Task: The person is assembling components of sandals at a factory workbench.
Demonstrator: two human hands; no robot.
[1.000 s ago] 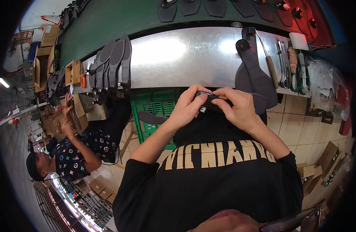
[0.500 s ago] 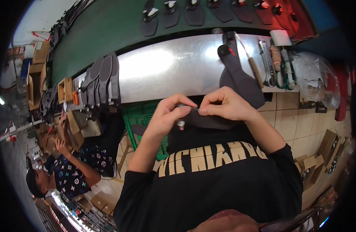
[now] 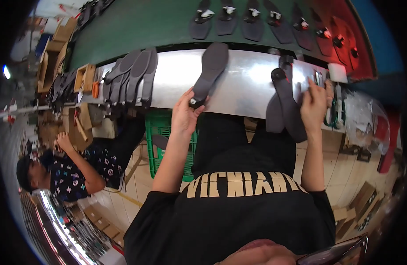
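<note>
My left hand [image 3: 185,115] grips a dark grey sandal sole [image 3: 213,64] by its near end, where a small black and white piece sits. The sole points away from me over the shiny metal worktop [image 3: 243,84]. My right hand [image 3: 314,108] is at the tools on the right, its fingers bent together and slightly blurred; whatever they close on is hidden. Just left of it two more dark soles lie crossed, one [image 3: 276,115] partly over the worktop's front edge. Beside the right fingers are a spanner [image 3: 318,77] and green-handled scissors [image 3: 330,118].
A row of sandals [image 3: 253,27] lies on the green belt [image 3: 137,33]. Several soles [image 3: 135,81] are stacked left. A white block [image 3: 337,73] and clear plastic bag [image 3: 366,121] stand right. Below is a green crate [image 3: 161,128]. Another person [image 3: 86,172] works at left.
My hands, together near my lap on a dark sole, have parted. The left has brought a sole up over the worktop; the right has moved right to the tools. The view has shifted.
</note>
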